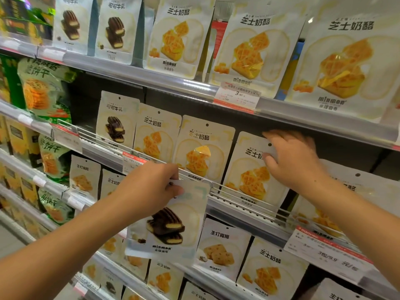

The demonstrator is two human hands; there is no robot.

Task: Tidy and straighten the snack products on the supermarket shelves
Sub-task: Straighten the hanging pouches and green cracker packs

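My left hand [155,185] pinches the top edge of a white chocolate-biscuit pouch [171,224], held in front of the middle shelf's wire rail [218,191]. My right hand [292,156] grips the top corner of a cheese-waffle pouch [249,169] that stands tilted on the middle shelf. Left of it stand two more cheese-waffle pouches [201,148] and one chocolate-biscuit pouch [115,120], all leaning back.
The upper shelf carries large cheese-waffle pouches [253,46] and chocolate pouches [116,29], with a price tag [238,95] on its edge. Lower shelves hold several coconut and cheese pouches [220,245]. Green cracker bags [41,89] fill the left bay.
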